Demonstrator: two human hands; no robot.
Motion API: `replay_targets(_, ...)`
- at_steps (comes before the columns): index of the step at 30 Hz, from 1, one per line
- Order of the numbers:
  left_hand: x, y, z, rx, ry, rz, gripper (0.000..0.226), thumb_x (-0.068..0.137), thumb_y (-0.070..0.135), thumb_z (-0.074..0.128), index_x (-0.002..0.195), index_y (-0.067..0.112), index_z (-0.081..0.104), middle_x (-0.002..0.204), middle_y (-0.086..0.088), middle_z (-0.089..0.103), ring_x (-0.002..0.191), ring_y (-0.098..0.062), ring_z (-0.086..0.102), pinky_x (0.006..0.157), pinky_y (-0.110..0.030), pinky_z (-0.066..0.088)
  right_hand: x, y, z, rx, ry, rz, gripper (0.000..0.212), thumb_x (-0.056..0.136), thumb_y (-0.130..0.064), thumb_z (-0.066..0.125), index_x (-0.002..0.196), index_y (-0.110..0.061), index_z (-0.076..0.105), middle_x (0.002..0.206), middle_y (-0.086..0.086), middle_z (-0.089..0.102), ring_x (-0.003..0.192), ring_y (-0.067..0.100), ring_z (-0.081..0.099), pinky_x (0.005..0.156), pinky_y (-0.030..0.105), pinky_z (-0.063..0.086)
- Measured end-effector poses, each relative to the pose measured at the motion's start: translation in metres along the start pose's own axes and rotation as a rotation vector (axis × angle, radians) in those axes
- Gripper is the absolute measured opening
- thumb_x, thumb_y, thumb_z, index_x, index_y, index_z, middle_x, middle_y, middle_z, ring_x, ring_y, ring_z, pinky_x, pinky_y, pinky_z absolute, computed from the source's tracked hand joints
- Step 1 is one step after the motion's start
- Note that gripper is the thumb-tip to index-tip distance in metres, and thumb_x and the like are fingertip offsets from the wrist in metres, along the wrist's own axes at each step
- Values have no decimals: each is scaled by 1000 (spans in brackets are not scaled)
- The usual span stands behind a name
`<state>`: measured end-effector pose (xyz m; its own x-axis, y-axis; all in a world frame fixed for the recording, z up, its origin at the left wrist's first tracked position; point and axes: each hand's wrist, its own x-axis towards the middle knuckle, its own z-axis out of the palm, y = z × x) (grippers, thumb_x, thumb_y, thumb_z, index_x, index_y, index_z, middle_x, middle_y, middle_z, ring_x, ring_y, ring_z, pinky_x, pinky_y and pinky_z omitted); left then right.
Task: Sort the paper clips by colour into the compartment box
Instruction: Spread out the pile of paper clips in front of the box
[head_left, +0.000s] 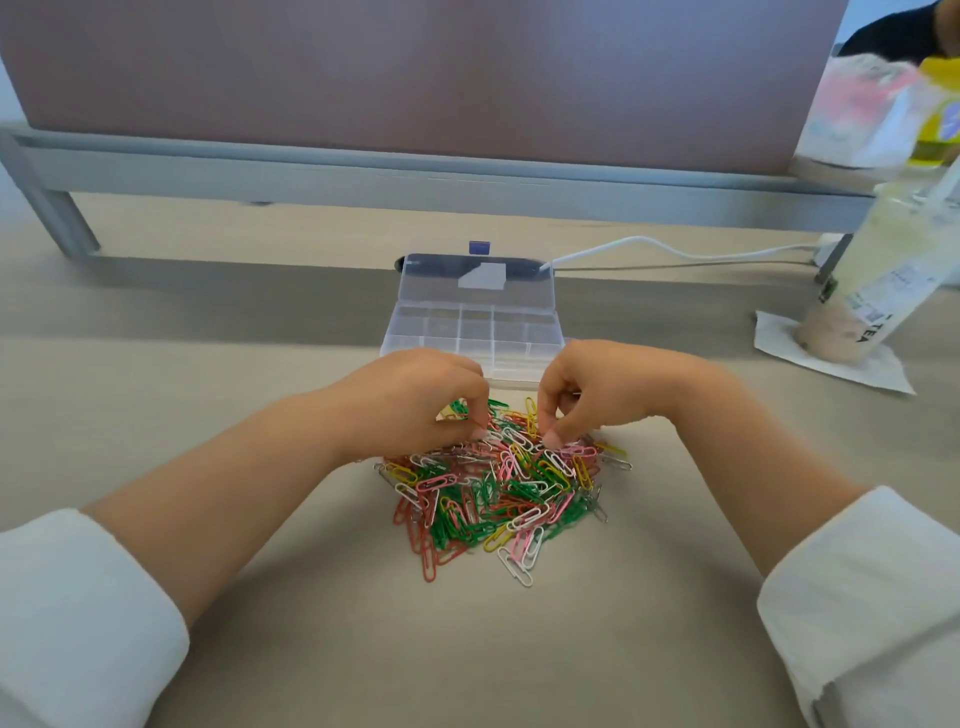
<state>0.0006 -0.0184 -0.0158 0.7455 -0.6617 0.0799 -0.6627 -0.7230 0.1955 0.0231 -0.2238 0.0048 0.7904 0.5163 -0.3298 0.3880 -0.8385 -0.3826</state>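
Observation:
A heap of paper clips (493, 493) in green, red, pink, yellow, white and silver lies on the beige desk in front of me. Just behind it stands a clear plastic compartment box (410, 332) with its lid folded back; its compartments look empty. My left hand (415, 395) hovers over the heap's far left side, fingers curled down, its fingertips among the clips. My right hand (587, 389) is over the heap's far right side, thumb and forefinger pinching at a clip on top of the pile. Whether the left fingers hold a clip is hidden.
A grey-framed partition panel (415, 176) runs across the back of the desk. A white cable (675, 252) lies behind the box. At the right a tall drink cup (878, 280) stands on a paper napkin (831, 358), with bags behind it.

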Motion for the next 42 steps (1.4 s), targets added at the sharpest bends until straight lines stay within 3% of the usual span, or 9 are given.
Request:
replay_targets(6,8,-5,-5,-38,-19,30,14,88,26,58,101,31,62,86,22,59,70,15,47,65,-2,33,-4,1,-3,37,28,20,7,80,-19,70,76,-22,65,36,-17,45,37,0,40,48,15,33)
replay_targets(9,10,-1,-9,1,-40,62,24,91,25,55,112,34,64,94,21,61,77,9,47,71,-5,32,-12,3,-6,24,-8,66,10,76,-15,73,74,-20,65,34,-17,44,36,1,39,51,21,32)
replay_targets(16,-1,5,-3,17,30,28,16,90,27,56,101,26,68,110,15,60,95,-5,57,76,-11,39,-10,0,-2,-3,-3,76,13,74,-27,77,80,-18,69,36,-20,46,37,-2,41,50,20,31)
replay_targets(19,-2,4,-6,-10,44,0,15,89,26,58,99,25,69,103,15,61,89,-2,57,70,-7,34,-10,-4,-1,-55,4,74,9,77,-27,73,79,-20,68,47,-13,51,48,0,46,51,18,32)
replay_targets(24,-3,6,-10,-70,46,-43,11,92,26,53,97,24,62,82,23,54,69,20,47,64,-2,36,-11,-7,-2,-74,32,92,5,82,-21,64,82,-16,67,64,-9,55,60,8,49,58,21,39)
replay_targets(29,-6,4,-4,-104,72,-38,14,94,21,49,85,31,46,73,26,53,66,10,52,59,-10,38,-9,-7,-2,-84,10,78,13,78,-29,73,83,-18,69,58,-11,53,55,6,47,53,19,35)
replay_targets(35,0,9,6,-86,60,17,33,95,9,39,115,30,55,78,28,38,78,2,43,69,-12,33,-4,-2,2,-74,-15,62,9,81,-24,69,74,-20,64,62,-11,56,59,6,50,57,20,39)
replay_targets(39,0,11,6,-121,43,-48,19,97,27,31,91,31,49,79,23,41,79,-1,43,68,-17,32,-2,2,0,-29,-31,53,10,85,-24,64,86,-14,66,65,-10,55,62,8,50,62,24,40)
replay_targets(42,2,7,10,-21,72,-34,37,86,57,14,74,31,36,68,15,39,65,-4,41,60,-20,33,-2,3,-3,-28,-41,31,13,87,-30,62,85,-17,63,69,-10,55,65,8,50,66,25,41)
